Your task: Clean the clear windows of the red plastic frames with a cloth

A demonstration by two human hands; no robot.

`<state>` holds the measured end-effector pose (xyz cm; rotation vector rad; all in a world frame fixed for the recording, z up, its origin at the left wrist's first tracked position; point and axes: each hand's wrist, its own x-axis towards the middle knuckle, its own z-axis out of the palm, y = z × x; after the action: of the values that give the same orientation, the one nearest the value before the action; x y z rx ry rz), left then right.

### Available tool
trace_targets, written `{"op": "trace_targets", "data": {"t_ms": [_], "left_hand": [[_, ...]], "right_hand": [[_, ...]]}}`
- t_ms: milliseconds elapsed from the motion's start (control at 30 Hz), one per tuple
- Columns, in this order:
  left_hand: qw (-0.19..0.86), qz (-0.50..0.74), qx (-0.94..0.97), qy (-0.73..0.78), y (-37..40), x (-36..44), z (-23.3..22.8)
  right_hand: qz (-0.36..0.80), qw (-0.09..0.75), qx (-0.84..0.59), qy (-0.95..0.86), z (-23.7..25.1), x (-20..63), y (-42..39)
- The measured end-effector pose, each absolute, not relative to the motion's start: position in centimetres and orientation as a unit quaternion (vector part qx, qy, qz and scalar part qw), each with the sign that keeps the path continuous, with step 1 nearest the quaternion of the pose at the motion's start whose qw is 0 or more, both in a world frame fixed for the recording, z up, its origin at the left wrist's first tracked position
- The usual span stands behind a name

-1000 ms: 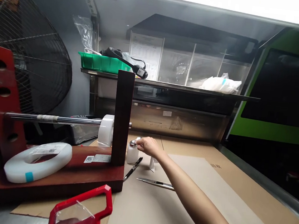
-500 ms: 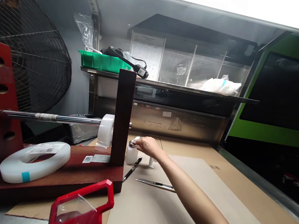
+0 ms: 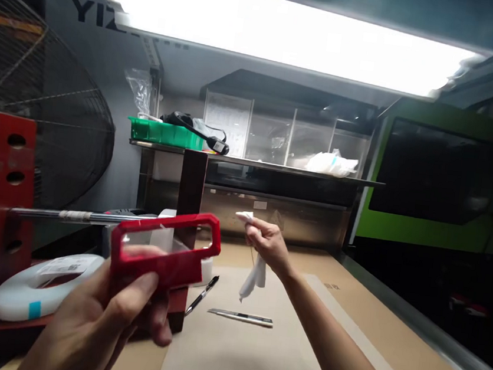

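Note:
My left hand (image 3: 108,306) grips a red plastic frame (image 3: 181,269) with a clear window, held up in front of the wooden stand. Fingers show behind the window and the thumb lies on the front. My right hand (image 3: 269,244) pinches a white cloth or wipe (image 3: 255,281); one end wraps over a fingertip and the rest hangs below. A whitish bottle (image 3: 206,269) stands behind the red frame, mostly hidden by it. On the cardboard under my hands lie a pen (image 3: 202,294) and a utility knife (image 3: 240,317).
At left stands a dark red stand (image 3: 10,182) with a metal rod (image 3: 104,217); a roll of clear film (image 3: 15,301) lies on its base. Behind are a shelf with a green bin (image 3: 165,134) and a large fan (image 3: 69,135). A green machine (image 3: 384,224) is at right.
My right hand has lifted away from the bottle's top with the white cloth and moved right. My left hand has raised the red frame into view. The camera has tilted up.

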<state>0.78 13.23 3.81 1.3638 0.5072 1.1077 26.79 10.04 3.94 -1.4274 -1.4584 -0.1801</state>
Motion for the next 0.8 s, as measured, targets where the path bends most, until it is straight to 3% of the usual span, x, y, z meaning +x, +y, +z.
{"op": "trace_targets", "data": {"t_ms": [100,167,333,800], "left_hand": [[0.597,0.490,0.617,0.152,11.3,2.0,7.3],[0.590,0.500,0.623,0.118,9.5,2.8,9.1],[0.577,0.499,0.646,0.018,5.5,4.4,12.2],[0.542,0.487,0.668,-0.154,-0.4,5.2,17.6]], "right_hand": [[-0.008,0.658,-0.475,-0.584,8.0,24.1,4.0],[0.053,0.700,-0.410,-0.582,10.0,22.3,0.6],[0.138,0.709,-0.334,-0.605,12.7,20.4,-4.7],[0.172,0.689,-0.270,-0.650,16.8,18.9,-10.2]]}}
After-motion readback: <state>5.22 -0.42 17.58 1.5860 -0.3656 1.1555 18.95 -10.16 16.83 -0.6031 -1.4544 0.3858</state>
